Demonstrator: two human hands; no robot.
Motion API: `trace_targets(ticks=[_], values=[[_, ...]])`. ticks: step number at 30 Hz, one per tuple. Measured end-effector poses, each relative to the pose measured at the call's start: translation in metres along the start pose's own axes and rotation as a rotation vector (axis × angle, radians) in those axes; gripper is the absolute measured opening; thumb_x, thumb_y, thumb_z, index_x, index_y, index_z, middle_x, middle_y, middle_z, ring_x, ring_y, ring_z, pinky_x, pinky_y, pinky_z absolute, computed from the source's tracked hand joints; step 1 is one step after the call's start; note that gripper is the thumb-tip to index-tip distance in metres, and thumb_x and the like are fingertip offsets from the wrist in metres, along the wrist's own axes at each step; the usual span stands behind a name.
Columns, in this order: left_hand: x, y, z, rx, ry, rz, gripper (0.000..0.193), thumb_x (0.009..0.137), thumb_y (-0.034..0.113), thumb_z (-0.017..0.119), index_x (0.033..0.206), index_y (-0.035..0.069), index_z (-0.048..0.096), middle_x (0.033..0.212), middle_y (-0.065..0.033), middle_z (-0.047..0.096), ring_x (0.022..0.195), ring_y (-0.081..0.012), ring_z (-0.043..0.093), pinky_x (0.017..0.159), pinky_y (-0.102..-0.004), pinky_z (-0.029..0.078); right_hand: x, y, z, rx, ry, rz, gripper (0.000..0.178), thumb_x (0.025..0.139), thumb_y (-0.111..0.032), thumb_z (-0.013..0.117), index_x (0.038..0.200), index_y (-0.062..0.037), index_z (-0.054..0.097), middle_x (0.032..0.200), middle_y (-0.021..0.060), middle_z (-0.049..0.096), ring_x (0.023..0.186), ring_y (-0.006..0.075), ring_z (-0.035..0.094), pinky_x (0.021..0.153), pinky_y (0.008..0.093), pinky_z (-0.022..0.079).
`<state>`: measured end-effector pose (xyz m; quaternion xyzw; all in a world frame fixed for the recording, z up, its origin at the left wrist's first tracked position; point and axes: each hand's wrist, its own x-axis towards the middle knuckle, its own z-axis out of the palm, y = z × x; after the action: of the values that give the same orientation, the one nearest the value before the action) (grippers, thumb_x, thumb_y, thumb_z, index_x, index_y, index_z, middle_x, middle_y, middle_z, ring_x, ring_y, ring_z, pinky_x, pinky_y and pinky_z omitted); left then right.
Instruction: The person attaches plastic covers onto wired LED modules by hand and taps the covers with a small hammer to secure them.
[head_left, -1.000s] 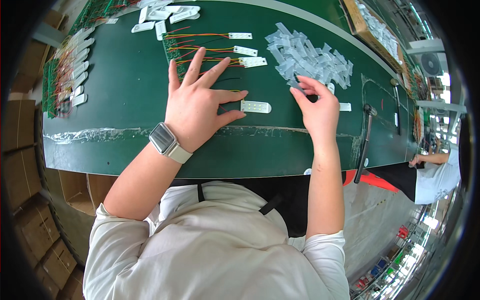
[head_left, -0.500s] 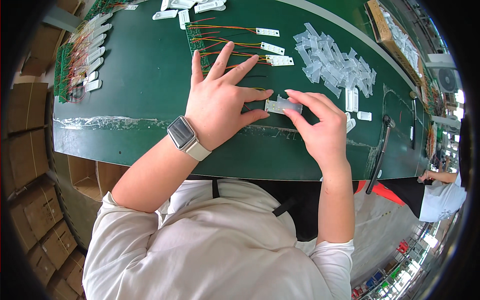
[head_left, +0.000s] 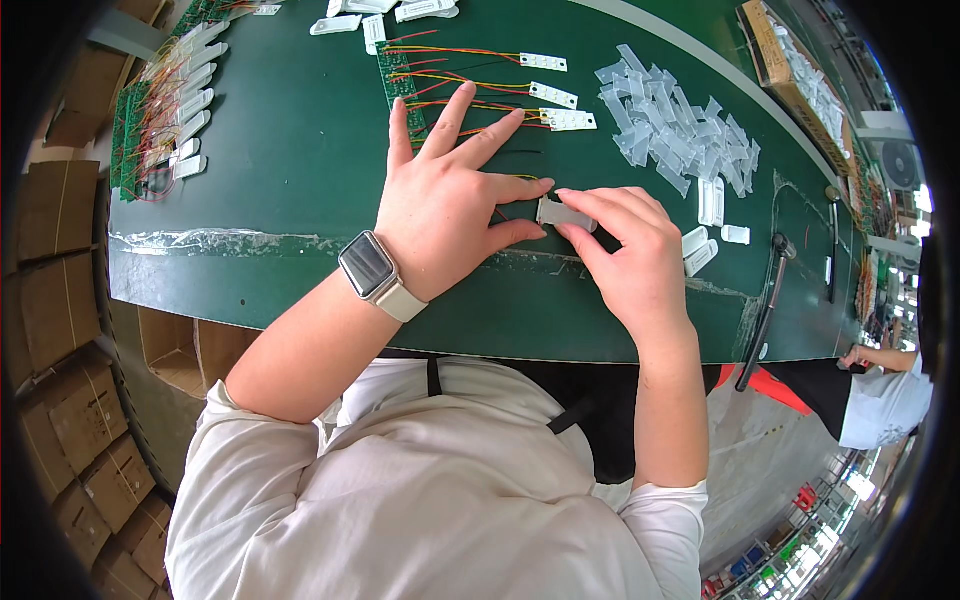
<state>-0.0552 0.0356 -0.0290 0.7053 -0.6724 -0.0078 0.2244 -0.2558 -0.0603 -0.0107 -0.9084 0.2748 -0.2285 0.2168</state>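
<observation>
Between the thumb and index finger of my right hand is a translucent plastic strip, lying lengthwise over a small white LED board that it mostly hides. My left hand is spread palm down, its thumb and index finger apart beside the board's left end. Under and beyond those fingers lies a green circuit board, partly covered by the hand. Red, yellow and black wires run from it to several white LED boards. A short yellow wire shows by my left index finger.
A loose pile of translucent strips lies at the right of the green table. White plastic housings sit below it, near a black-handled tool. Wired boards with white housings stand far left. A co-worker's arm shows at right.
The translucent strip, which sat askew with part of the LED board bare, now lies in line over it. My right fingers have shifted slightly left; my left hand keeps its spread pose.
</observation>
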Motion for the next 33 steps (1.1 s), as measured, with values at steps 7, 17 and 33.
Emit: trace_targets(ticks=[7,17,33], values=[[0.0,0.0,0.001,0.001,-0.001,-0.003,0.044,0.07,0.054,0.088,0.113,0.043,0.082,0.157,0.0028,0.057,0.155,-0.0371,0.036,0.121,-0.0758,0.017,0.002,0.0,-0.003,-0.113,-0.026,-0.083,0.027,0.079,-0.009,0.085,0.105,-0.0106,0.08,0.099,0.0014,0.077,0.094,0.0225,0.069,0.084,0.038,0.052],[-0.001,0.0,0.002,-0.007,0.004,-0.006,0.044,0.071,0.055,0.087,0.113,0.043,0.082,0.157,0.0021,0.057,0.155,-0.0368,0.036,0.123,-0.074,0.015,0.008,-0.001,0.002,0.16,0.061,0.146,0.021,0.085,-0.011,0.085,0.104,-0.0058,0.08,0.098,0.0068,0.076,0.088,0.023,0.069,0.079,0.0355,0.056],[-0.001,0.0,0.005,0.017,-0.003,0.003,0.044,0.073,0.056,0.086,0.115,0.044,0.081,0.158,0.0025,0.055,0.155,-0.0355,0.036,0.122,-0.0755,0.016,0.041,0.001,0.004,0.173,-0.292,0.504,0.049,0.079,-0.02,0.092,0.075,-0.0061,0.045,0.063,0.0025,0.045,0.06,0.0165,0.04,0.056,0.0346,0.039]])
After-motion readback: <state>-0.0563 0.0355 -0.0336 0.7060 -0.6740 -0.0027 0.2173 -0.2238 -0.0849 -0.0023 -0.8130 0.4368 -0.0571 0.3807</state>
